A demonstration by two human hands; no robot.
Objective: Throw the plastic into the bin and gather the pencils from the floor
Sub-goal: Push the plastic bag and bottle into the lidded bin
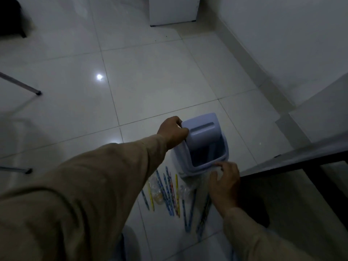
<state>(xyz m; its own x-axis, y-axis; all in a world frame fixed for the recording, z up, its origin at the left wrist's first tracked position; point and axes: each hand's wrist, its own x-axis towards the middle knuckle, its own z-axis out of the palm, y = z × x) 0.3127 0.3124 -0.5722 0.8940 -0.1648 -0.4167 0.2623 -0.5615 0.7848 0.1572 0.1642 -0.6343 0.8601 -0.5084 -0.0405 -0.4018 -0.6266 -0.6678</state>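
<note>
Pale lavender plastic forms the small swing-lid bin (202, 146) standing on the glossy white tiled floor (150, 81), seen from the head camera looking down. Its lid (201, 131) is tilted open, showing a dark opening beneath. The left hand (173, 131), reaching out of a long tan sleeve (94, 185), grips the lid's left edge, fingers curled over its top corner and thumb along its side. The right hand (225, 185), also tan-sleeved, is at the bin's near right corner, its fingers bent around a crumpled piece of clear plastic (218, 167) that lies against the bin's rim; the grasp looks like a pinch, though the film is hard to make out in the dim light.

Just in front of the bin, a scatter of thin coloured pencils (169, 193), mostly blue with a few yellow and one reddish, lies on the floor, running roughly parallel toward the viewer. Among them sit more crumpled clear plastic wrappers (157, 191), one touching the leftmost pencils, another near the middle.

A dark-edged tabletop (301, 155) juts in from the right. Thin metal chair legs (22, 85) show at the left edge.
</note>
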